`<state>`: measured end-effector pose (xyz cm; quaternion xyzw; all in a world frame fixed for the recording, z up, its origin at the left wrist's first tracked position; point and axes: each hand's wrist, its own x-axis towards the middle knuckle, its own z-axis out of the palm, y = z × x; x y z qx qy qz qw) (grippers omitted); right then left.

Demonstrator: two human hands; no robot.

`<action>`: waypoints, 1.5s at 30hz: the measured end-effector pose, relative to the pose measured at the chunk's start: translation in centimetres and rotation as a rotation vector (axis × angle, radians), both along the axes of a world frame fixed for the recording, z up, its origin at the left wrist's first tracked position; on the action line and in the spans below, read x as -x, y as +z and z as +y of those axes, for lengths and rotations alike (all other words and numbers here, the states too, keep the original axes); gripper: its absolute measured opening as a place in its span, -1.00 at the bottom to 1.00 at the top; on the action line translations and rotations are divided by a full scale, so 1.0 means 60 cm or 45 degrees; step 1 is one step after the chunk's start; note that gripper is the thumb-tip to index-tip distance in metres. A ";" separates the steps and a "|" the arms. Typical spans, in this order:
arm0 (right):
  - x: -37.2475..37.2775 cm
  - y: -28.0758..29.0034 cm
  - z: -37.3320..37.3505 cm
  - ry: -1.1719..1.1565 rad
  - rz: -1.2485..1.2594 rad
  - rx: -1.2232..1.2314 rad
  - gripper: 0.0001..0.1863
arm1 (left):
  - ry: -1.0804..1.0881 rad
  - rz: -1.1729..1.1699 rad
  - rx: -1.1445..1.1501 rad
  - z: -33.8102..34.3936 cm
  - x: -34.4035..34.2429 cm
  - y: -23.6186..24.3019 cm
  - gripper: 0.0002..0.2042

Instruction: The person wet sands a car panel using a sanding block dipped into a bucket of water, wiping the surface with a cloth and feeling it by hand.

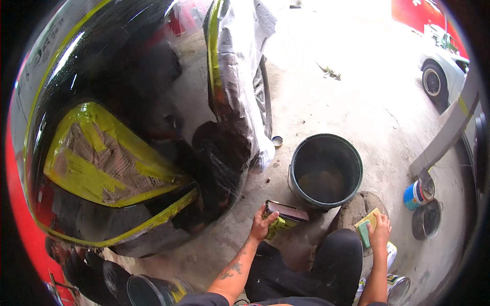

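Observation:
My left hand (261,224) is closed around a dark rectangular block (287,211). A yellow-green piece (275,228) lies against the block under my fingers; its kind is hard to make out. On the right, my right hand (378,232) grips a yellow and green sponge (364,232) over a rough round stone or stump (352,206). Between and beyond my hands stands a dark bucket (326,148), with what looks like some murky liquid at its bottom. To the left is the glossy black car body (140,66), its lamp area masked with yellow tape and paper (102,158).
Plastic sheeting (240,92) hangs over the car's wheel side. A small can lid (277,141) lies by the bucket. At right are a blue can (412,196), a dark pail (427,219) and a post (449,127). Another black bucket (145,293) stands lower left.

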<state>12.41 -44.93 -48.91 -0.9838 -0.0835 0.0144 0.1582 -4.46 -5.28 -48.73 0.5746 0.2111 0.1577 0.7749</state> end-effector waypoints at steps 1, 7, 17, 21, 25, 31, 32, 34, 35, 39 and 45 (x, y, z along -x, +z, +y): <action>-0.002 0.047 0.039 0.038 -0.075 -0.275 -0.57 | -0.061 -0.022 0.065 -0.004 -0.009 0.016 -0.59; 0.003 0.205 0.283 1.058 0.213 -1.040 -0.53 | -0.549 -0.007 -0.233 -0.005 -0.101 0.142 -0.55; -0.132 0.167 0.328 0.885 0.547 -1.204 -0.54 | -0.552 0.131 -0.551 0.027 -0.221 0.183 -0.39; -0.272 0.078 0.347 0.809 0.372 -0.485 -0.54 | -0.462 0.137 -0.832 0.011 -0.312 0.160 -0.34; -0.402 -0.075 0.403 0.835 0.558 0.377 -0.50 | -0.847 0.600 -1.519 -0.041 -0.434 0.097 -0.46; -0.398 -0.352 0.386 1.235 0.655 0.763 -0.60 | -1.582 1.335 -1.772 -0.073 -0.511 -0.163 -0.33; -0.375 -0.312 0.392 1.450 0.668 0.880 -0.58 | -1.751 1.419 -1.765 -0.076 -0.512 -0.195 -0.35; -0.388 -0.354 0.404 1.383 0.822 0.840 -0.58 | -1.958 1.557 -1.733 -0.092 -0.516 -0.240 -0.37; -0.376 -0.359 0.428 1.274 0.956 0.764 -0.58 | -2.032 1.612 -1.703 -0.095 -0.513 -0.262 -0.39; -0.388 -0.360 0.467 1.324 0.925 0.780 -0.59 | -2.125 1.722 -1.572 -0.090 -0.484 -0.313 -0.44; -0.498 -0.364 0.361 1.081 0.883 0.167 -0.61 | -1.233 0.731 -1.753 -0.093 -0.488 -0.113 -0.56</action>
